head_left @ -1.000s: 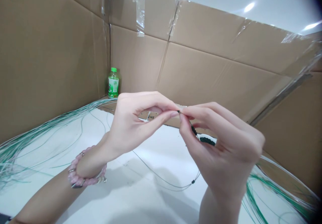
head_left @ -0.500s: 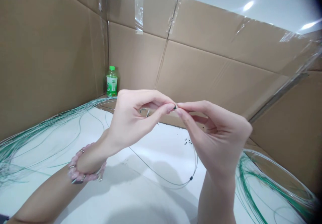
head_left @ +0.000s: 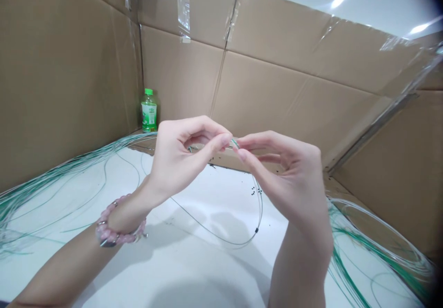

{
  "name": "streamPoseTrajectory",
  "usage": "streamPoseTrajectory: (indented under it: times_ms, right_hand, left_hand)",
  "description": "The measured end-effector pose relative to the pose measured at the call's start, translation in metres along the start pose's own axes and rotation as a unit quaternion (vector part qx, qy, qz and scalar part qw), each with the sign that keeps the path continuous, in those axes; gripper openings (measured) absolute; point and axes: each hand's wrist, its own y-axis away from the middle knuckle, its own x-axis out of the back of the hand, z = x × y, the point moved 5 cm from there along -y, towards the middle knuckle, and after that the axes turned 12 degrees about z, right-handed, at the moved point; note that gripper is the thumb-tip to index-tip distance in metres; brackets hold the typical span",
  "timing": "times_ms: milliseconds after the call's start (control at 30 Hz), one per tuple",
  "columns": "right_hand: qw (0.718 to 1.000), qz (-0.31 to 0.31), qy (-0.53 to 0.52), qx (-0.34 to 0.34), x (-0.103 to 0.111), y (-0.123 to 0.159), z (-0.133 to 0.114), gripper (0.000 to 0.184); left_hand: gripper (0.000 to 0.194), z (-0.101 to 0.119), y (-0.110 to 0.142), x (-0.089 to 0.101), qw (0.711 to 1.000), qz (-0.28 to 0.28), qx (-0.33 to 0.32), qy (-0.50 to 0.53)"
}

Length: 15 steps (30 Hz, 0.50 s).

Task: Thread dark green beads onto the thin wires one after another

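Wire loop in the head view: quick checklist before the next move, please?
1. Thin wire loop reaching the left hand and right hand: ok, both hands meet at its upper end.
2. Which hand actually pinches the wire end: cannot tell.
3. Black bead on the loop: ok, it sits on the hanging part.
4. Loop clear of the white table: ok, it appears to hang free.
5. Dark specks behind the loop: cannot tell whether they are loose beads.
6. Green-and-white strand bundle: ok, it lies apart from the hands.
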Motion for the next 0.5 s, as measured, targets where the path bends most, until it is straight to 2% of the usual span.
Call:
streamPoseTrajectory:
  times_ms: [133, 500]
  right_hand:
    - [1.000, 0.013, -0.018, 0.004, -0.005, 0.001, -0.002, 0.012]
    - [0.999, 0.037, -0.038, -0.010, -0.013, 0.003, -0.004, 0.009]
  left_hand:
    - [0.007, -0.002, 0.003, -0.003, 0.999, -0.010, 0.029, 0.018]
    - [0.005, 0.001, 0.006, -0.002, 0.998, -0.020, 0.033, 0.057]
